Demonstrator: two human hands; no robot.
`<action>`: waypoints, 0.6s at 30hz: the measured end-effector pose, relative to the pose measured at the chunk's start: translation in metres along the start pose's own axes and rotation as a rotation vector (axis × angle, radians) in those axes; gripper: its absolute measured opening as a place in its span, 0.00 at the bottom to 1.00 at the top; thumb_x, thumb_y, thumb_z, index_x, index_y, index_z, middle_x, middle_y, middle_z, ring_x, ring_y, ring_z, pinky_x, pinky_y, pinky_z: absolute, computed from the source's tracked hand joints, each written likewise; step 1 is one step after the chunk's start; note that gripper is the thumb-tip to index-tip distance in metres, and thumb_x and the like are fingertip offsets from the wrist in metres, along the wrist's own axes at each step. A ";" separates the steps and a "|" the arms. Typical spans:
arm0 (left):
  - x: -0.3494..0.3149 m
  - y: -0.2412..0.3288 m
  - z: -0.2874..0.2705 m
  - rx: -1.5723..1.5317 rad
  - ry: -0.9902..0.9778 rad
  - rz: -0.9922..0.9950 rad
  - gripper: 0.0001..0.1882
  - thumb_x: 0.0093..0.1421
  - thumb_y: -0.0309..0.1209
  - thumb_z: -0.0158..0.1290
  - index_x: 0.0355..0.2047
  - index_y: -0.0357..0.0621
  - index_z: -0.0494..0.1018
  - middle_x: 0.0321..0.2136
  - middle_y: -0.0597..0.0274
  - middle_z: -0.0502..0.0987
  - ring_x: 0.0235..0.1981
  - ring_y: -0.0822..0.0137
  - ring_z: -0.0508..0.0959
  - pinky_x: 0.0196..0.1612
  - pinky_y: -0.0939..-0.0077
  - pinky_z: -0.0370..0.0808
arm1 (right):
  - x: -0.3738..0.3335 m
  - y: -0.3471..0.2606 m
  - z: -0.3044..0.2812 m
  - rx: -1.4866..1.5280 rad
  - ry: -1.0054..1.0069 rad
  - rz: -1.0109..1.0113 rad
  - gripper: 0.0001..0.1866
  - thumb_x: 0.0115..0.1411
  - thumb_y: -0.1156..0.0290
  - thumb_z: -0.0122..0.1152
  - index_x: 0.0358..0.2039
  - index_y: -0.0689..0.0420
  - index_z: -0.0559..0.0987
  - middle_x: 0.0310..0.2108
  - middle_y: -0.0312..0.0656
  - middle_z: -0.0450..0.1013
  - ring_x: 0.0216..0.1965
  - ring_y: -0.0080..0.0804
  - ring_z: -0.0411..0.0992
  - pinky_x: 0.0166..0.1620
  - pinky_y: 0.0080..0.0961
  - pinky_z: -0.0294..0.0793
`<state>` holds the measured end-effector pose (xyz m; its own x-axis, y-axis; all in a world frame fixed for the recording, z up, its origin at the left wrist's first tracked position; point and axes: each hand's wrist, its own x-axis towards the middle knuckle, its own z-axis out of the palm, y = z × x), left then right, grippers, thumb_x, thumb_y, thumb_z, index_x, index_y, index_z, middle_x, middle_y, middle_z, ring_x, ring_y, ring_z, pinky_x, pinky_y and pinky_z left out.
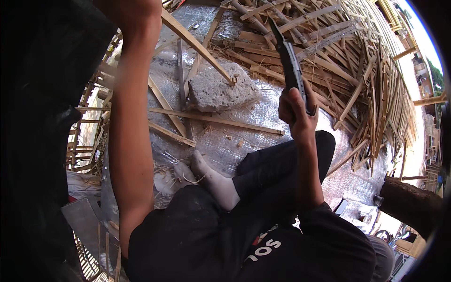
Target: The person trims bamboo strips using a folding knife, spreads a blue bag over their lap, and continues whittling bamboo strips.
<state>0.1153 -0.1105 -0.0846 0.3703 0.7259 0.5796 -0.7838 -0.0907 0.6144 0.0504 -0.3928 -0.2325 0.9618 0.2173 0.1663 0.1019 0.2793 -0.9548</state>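
The left hand (136,14), cut off by the upper edge, seems closed around one end of a bamboo strip (197,45). The strip slants rightward and back toward the body, its other end at the concrete block (223,94) between the hands, nearer the right hand (299,109), which grips an upward-pointing bladed tool (289,56).

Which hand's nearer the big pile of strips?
Right: the right hand is close by the pile of strips, at its lower left; the left hand is far off to its left.
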 end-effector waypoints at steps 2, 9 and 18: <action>-0.007 -0.001 0.011 -0.062 0.025 -0.015 0.27 0.69 0.56 0.45 0.20 0.57 0.53 0.14 0.78 0.48 0.12 0.81 0.49 0.14 0.84 0.51 | -0.031 0.060 0.015 -0.242 0.053 0.177 0.26 0.65 0.60 0.63 0.57 0.63 0.70 0.22 0.27 0.66 0.21 0.16 0.63 0.25 0.16 0.62; 0.014 0.000 -0.006 -0.063 -0.016 -0.034 0.27 0.70 0.56 0.44 0.20 0.56 0.53 0.14 0.77 0.49 0.13 0.81 0.49 0.15 0.82 0.52 | -0.061 0.127 0.023 -0.353 -0.073 0.287 0.20 0.71 0.54 0.50 0.39 0.61 0.74 0.18 0.32 0.63 0.22 0.21 0.60 0.27 0.25 0.60; -0.001 0.002 0.006 0.026 -0.055 -0.006 0.25 0.72 0.52 0.44 0.21 0.53 0.56 0.15 0.75 0.52 0.13 0.79 0.53 0.16 0.82 0.55 | -0.016 0.006 0.011 0.163 -0.009 0.147 0.27 0.75 0.51 0.39 0.46 0.65 0.76 0.14 0.24 0.50 0.14 0.14 0.46 0.19 0.19 0.44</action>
<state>0.1165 -0.1153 -0.0808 0.4026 0.6877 0.6042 -0.7684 -0.1047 0.6313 0.0329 -0.3845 -0.2377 0.9610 0.2748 0.0314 -0.0821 0.3917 -0.9164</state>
